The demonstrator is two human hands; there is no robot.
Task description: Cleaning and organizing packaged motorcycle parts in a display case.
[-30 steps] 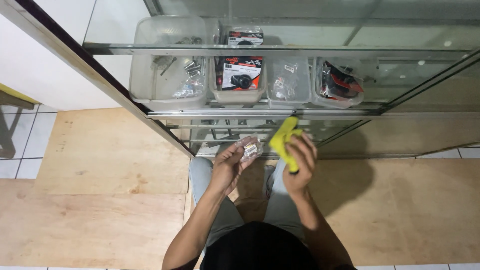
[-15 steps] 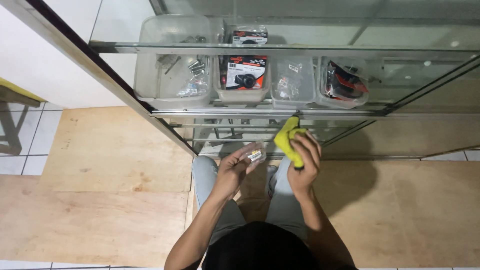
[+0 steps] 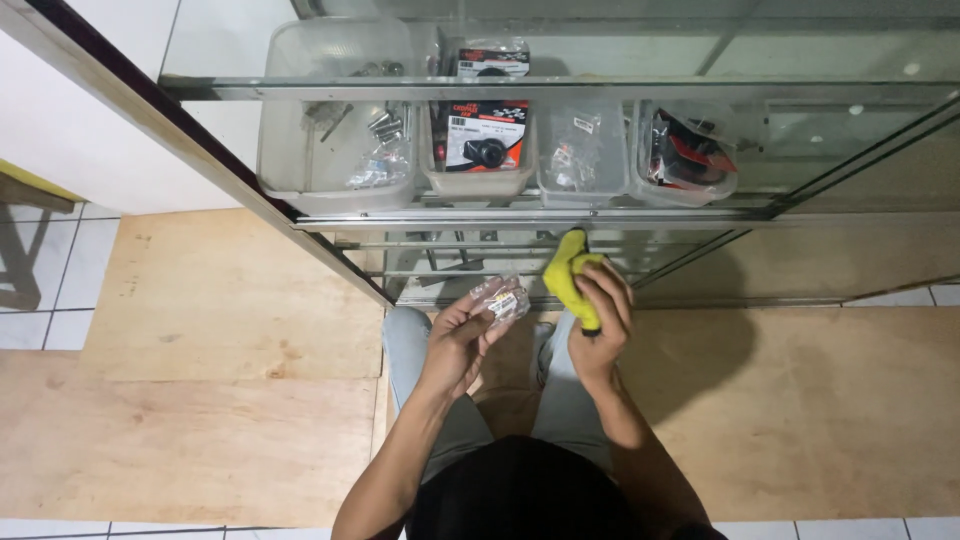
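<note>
I look straight down at my own arms and legs in front of a glass display cabinet. My left hand (image 3: 458,335) holds a small clear plastic packet (image 3: 502,298) with a label and small parts inside, pinched by the fingertips. My right hand (image 3: 600,325) is closed around a yellow cloth (image 3: 566,272), whose loose end sticks up toward the cabinet's lower frame. The two hands are close together, the packet just left of the cloth.
A glass shelf (image 3: 800,90) carries several clear plastic bins (image 3: 300,150) with metal parts, bagged hardware and a red-and-black packaged item (image 3: 487,140). An open dark-framed glass door (image 3: 200,150) runs diagonally at left. Plywood sheets (image 3: 220,400) cover the tiled floor. A stool leg (image 3: 20,260) shows far left.
Both hands have stayed close together in front of the cabinet and shifted slightly lower in the view. The left hand still holds the packet and the right still grips the cloth.
</note>
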